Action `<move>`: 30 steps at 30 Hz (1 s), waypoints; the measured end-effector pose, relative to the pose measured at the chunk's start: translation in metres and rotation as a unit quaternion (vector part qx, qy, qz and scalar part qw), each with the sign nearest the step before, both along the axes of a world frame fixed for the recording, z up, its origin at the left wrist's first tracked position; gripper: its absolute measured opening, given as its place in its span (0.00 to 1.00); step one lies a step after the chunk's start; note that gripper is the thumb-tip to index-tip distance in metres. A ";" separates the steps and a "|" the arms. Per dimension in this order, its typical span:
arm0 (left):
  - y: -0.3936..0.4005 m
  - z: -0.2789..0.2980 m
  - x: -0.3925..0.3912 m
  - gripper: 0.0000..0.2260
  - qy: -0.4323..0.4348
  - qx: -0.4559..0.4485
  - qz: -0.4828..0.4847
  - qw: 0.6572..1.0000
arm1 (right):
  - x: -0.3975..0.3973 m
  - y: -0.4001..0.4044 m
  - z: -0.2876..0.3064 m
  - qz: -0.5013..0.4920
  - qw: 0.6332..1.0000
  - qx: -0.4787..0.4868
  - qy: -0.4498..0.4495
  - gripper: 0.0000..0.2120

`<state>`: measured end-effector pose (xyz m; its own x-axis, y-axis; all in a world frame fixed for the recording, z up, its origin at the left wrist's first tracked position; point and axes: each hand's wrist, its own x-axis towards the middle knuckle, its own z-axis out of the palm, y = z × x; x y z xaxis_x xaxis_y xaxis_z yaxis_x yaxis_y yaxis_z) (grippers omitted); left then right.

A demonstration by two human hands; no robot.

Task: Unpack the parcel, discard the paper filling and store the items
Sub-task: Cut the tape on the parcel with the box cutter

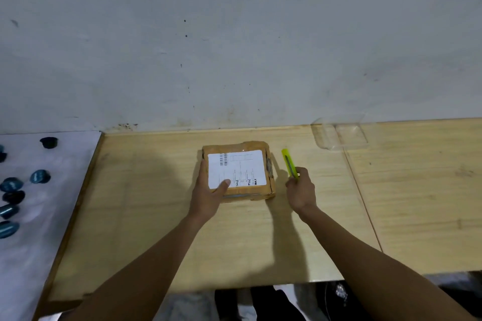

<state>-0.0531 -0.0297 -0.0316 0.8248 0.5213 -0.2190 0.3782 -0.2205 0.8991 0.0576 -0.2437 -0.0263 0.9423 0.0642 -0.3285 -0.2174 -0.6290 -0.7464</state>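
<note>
Fingers of the right hand (pixel 300 187) are curled shut around the lower end of a yellow-green utility knife (pixel 289 163), whose body points up and away from the person, just beside the right edge of the parcel (pixel 238 171). I cannot tell whether any blade is extended. The left hand (pixel 210 190) lies spread over the parcel's near-left corner — thumb flat on the white shipping label (pixel 236 168), the other fingers wrapped down the left side — pinning it rather than lifting it.

The parcel sits flat on the wooden table (pixel 156 216), about mid-table and a little short of the wall, its brown tape-wrapped skin wrinkled and rounded at the corners. It looks like a small, light cardboard box: stiff enough to take the press of a palm, though the glossy tape is probably slippery, so a hold by the side edges should serve better than one on the top face. The taped seams along the right and near edges look like the natural place to cut, and the steadying hand is best kept clear of that line.

A clear plastic tray (pixel 339 133) stands near the wall, well apart to the right. Dark and blue capsules (pixel 40 176) lie scattered on a white surface (pixel 39 242) left of the table.
</note>
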 end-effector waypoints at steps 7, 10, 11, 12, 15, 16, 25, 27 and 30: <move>-0.015 -0.001 -0.038 0.38 0.010 -0.007 -0.021 1.000 | -0.048 -0.011 0.005 0.015 0.999 0.031 -0.009 0.20; -0.013 -0.002 -0.043 0.39 0.020 -0.004 -0.042 0.999 | -0.059 -0.015 0.008 0.027 0.999 0.036 -0.009 0.23; -0.012 -0.001 -0.043 0.39 0.024 -0.006 -0.049 0.998 | -0.062 -0.015 0.010 0.029 0.999 0.038 -0.007 0.24; -0.011 -0.001 -0.044 0.40 0.024 -0.009 -0.058 0.998 | -0.063 -0.015 0.011 0.032 0.999 0.040 -0.003 0.25; -0.006 0.000 -0.045 0.45 0.031 -0.017 -0.088 0.996 | -0.063 -0.015 0.014 0.048 0.996 0.071 0.028 0.30; -0.005 -0.001 -0.045 0.46 0.033 -0.017 -0.090 0.995 | -0.062 -0.014 0.014 0.055 0.994 0.082 0.037 0.31; -0.010 -0.002 -0.035 0.46 0.039 0.006 -0.080 0.996 | -0.049 -0.017 0.029 0.085 0.995 0.044 -0.030 0.19; -0.013 0.001 -0.032 0.46 0.043 0.011 -0.072 0.996 | -0.048 -0.017 0.033 0.089 0.994 0.037 -0.047 0.16; -0.017 0.002 -0.028 0.45 0.047 0.003 -0.062 0.997 | -0.047 -0.020 0.039 0.082 0.994 0.041 -0.059 0.14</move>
<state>-0.0812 -0.0464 -0.0296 0.8589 0.4189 -0.2946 0.4296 -0.2762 0.8598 0.0102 -0.2632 0.0130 0.9490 0.2410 -0.2033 -0.0251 -0.5849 -0.8107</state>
